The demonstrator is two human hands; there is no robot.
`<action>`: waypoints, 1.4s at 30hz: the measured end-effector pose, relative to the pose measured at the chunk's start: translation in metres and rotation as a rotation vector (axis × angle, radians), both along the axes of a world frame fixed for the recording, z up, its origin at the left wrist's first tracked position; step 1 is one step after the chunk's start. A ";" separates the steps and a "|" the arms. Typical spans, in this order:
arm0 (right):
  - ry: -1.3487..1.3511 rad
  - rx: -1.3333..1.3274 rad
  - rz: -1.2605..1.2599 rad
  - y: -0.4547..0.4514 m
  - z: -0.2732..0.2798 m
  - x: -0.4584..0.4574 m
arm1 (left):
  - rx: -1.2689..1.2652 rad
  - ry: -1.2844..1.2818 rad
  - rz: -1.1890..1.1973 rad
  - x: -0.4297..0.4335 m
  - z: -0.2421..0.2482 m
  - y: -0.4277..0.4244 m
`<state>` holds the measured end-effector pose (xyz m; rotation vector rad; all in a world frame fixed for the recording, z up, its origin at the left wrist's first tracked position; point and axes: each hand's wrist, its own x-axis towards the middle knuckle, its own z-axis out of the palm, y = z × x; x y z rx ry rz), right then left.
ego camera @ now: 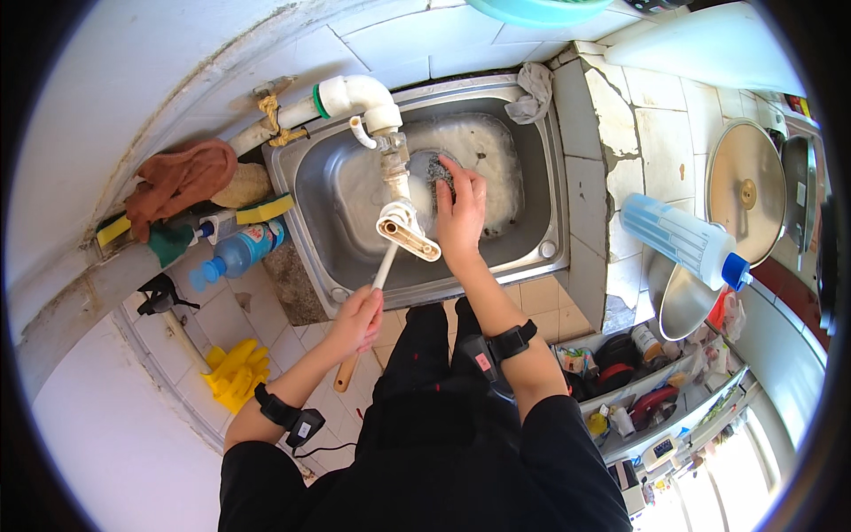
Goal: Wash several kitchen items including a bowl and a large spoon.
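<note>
My left hand (356,322) grips a long-handled kitchen utensil (384,269) with a pale shaft and a wooden handle end. The shaft passes beneath the white plastic tap (409,229), which hides part of it; the rounded head seems to lie in the sink under my right hand. Between the fingers of my right hand (463,216) is a steel wool scrubber (437,169), pressed against that head. Cloudy water (495,153) with dark bits covers the bottom of the stainless steel sink (312,206).
A grey rag (532,93) hangs over the sink's far right corner. On the left are a brown cloth (183,176), a yellow sponge (264,209) and a blue bottle (246,253). A squeeze bottle (678,239) and a pan lid (744,193) lie right, on the tiled counter (665,139).
</note>
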<state>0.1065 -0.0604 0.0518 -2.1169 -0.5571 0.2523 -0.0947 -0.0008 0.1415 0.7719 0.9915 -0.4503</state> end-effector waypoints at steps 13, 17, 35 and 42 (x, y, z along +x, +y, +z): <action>0.302 -0.031 0.074 0.006 -0.003 -0.011 | 0.351 0.049 -0.326 -0.012 -0.003 -0.001; -0.044 0.123 0.292 -0.003 0.016 -0.024 | 0.359 0.052 -0.344 -0.016 -0.004 0.000; 0.217 -0.568 0.447 0.038 0.019 0.010 | 0.958 -0.084 -0.737 -0.034 -0.025 0.003; 1.001 0.287 -0.143 -0.001 -0.012 0.009 | 0.951 -0.187 -0.610 -0.036 -0.029 -0.006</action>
